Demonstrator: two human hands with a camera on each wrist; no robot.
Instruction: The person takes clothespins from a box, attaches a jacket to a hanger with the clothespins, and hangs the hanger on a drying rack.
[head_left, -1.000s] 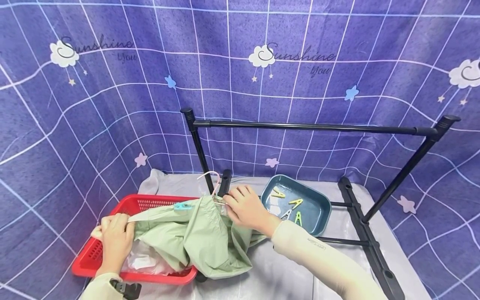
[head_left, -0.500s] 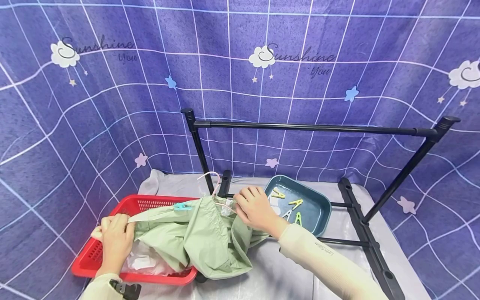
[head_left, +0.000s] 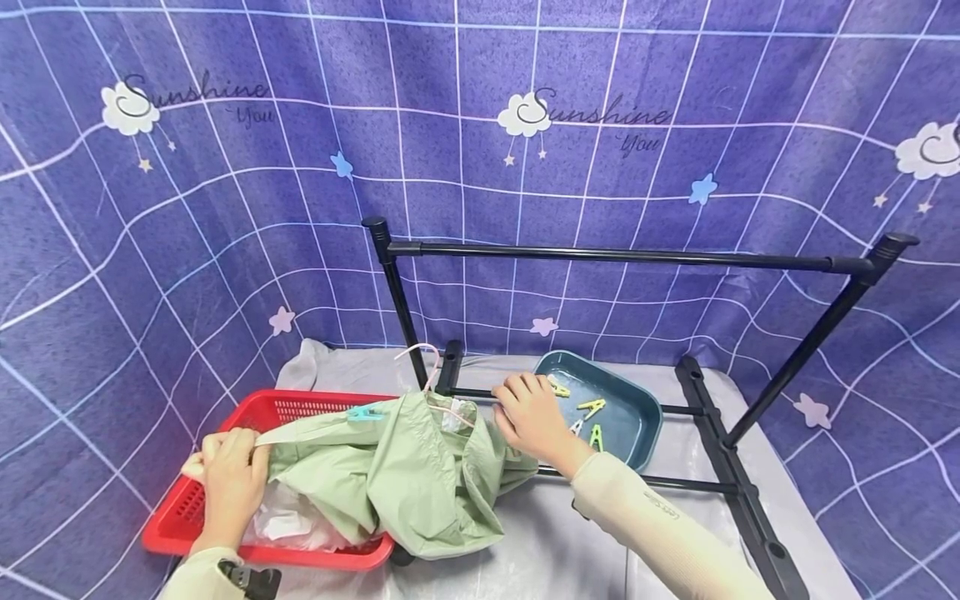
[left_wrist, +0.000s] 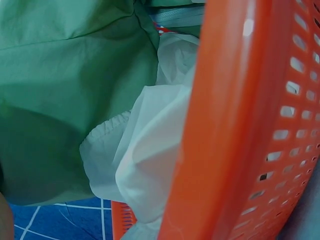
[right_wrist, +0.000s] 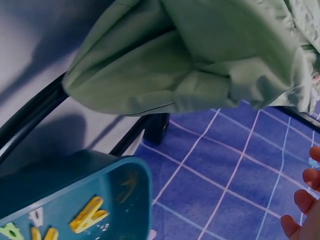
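Observation:
A light green jacket (head_left: 431, 479) lies bunched across the red basket (head_left: 202, 521), with a pink clothes hanger (head_left: 433, 360) inside it and the hook sticking up. One turquoise clothespin (head_left: 365, 413) clips its upper edge. At the basket's left side my left hand (head_left: 231, 471) grips the end of the jacket's fabric. My right hand (head_left: 534, 417) hovers over the near left edge of the blue tray (head_left: 651, 425), fingers loosely bent and holding nothing. In the right wrist view its fingers (right_wrist: 306, 200) are apart from the jacket. Yellow clothespins (head_left: 592, 407) lie in the tray.
White cloth (left_wrist: 150, 145) fills part of the basket. A black rack (head_left: 600, 252) stands behind, its right foot (head_left: 738, 475) beyond the tray. White and green clothespins (head_left: 596, 437) also lie in the tray. A purple patterned curtain (head_left: 480, 167) surrounds the table (head_left: 570, 542).
My right hand has moved right, from beside the hanger at the jacket's neck to the tray's left edge. The left hand, jacket and basket stay where they were.

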